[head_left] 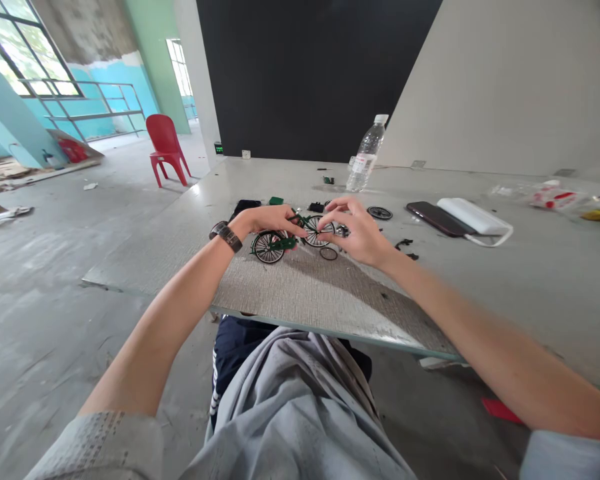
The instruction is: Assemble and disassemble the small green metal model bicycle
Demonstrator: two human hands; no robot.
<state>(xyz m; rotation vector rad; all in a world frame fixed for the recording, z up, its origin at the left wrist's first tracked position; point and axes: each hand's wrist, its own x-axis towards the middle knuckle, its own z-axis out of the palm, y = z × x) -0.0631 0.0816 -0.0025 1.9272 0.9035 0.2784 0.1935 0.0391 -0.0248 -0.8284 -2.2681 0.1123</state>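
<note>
A small dark green model bicycle (286, 244) stands on the table in front of me, with black spoked wheels. My left hand (275, 220) is closed around its frame from the left and above, and its fingers hide part of the frame. At the front wheel (311, 233), my right hand (355, 230) has its thumb and index finger pinched close to the hub. Whether a tiny part is between those fingertips is too small to tell. A thin black ring (329, 254) lies flat just below the right fingers.
Behind my hands stands a water bottle (367, 157). A loose spoked wheel (379, 213), small black parts (406, 247) and a green piece (276, 201) lie around. To the right are a dark phone (440, 219) and a white power bank (473, 217). The table's front edge (330, 330) is near my lap.
</note>
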